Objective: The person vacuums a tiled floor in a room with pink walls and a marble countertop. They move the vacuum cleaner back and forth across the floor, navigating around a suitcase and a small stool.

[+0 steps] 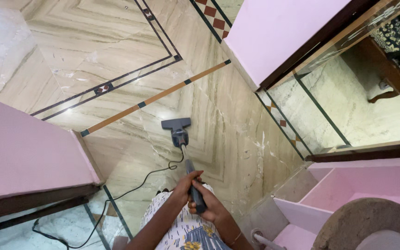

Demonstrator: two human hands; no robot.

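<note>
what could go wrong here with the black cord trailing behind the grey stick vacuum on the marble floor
The black cord loops across the floor beside the person's feet, so it could trip them or snag. The grey stick vacuum's head could roll over the cord if pulled back. Both hands, left hand and right hand, are on the handle, leaving none free.

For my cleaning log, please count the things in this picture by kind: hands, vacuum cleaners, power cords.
Hands: 2, the left hand and the right hand, both gripping the handle
Vacuum cleaner: 1, its head on the marble floor
Power cord: 1, black, trailing left
Total: 4
</note>
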